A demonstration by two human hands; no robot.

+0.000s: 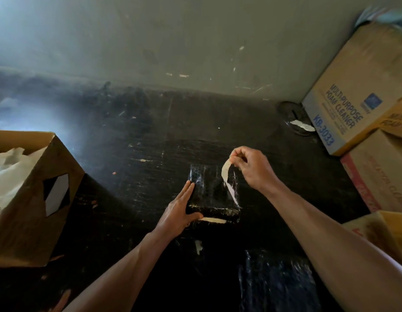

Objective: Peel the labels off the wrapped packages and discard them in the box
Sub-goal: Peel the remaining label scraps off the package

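The right hand (249, 167) pinches the top end of a pale paper label (227, 176) between thumb and fingertips and lifts it up. The label's lower end looks stuck along the right edge of the package (212, 192). The left hand (179, 208) lies flat with its fingers straight, pressing on the left side of the package to hold it down.

The label looks thin, light and bendy, like tape. It curls as it lifts. I think it could tear if pulled fast, so a slow, low pull near the stuck part would be best. Its back is likely sticky and may cling to the fingers.

The package is a flat block wrapped in shiny black bubble wrap. It looks soft on the outside and a bit slippery, so pressing it flat makes sense. It lies on a dark, scratched surface (150, 136), right in front of the person. Another pale strip (212, 220) lies at the package's near edge.

A brown cardboard box (38, 210) stands open to the left, with crumpled white stuff inside; this is likely where labels go. More shiny black wrap (274, 278) shows nearer the person. Stacked cartons (353, 97) stand on the right.
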